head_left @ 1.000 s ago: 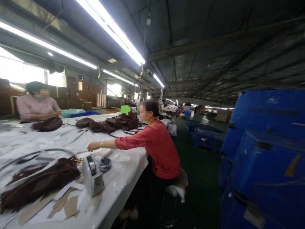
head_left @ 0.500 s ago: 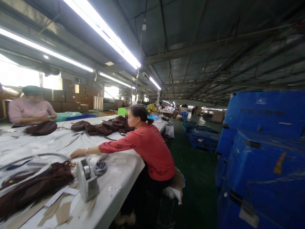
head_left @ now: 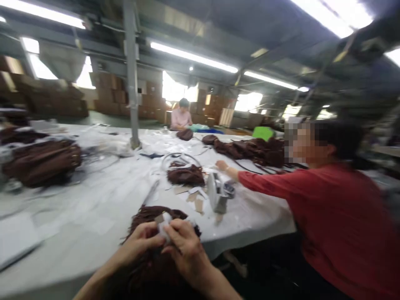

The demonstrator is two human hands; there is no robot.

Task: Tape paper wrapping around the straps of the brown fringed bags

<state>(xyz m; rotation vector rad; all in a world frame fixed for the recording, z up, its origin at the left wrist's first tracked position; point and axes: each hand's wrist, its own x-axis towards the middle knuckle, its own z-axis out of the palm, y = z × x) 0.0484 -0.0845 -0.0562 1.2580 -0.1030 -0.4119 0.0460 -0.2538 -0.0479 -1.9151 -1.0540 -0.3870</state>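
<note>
At the near table edge, my left hand (head_left: 142, 239) and my right hand (head_left: 187, 246) come together with fingers pinched on a small crumpled white piece (head_left: 164, 224), paper-like but blurred. A bit of tan card shows beside it. Directly under both hands lies a dark brown gathered bag (head_left: 150, 214), its lower part hidden by my hands and in shadow. Just beyond it are scraps of tan card (head_left: 198, 205) and a grey tape dispenser (head_left: 217, 193).
A co-worker in a red top (head_left: 337, 204) sits to my right, one arm stretched over the white-covered table (head_left: 90, 225). Brown bags (head_left: 43, 162) lie at left and at the far side. A metal post (head_left: 131, 75) rises from the table. Another person (head_left: 181, 116) sits across.
My view has swung left and down. My hands and the brown bag beneath them have come into sight; the blue boxes at right have gone out of view.
</note>
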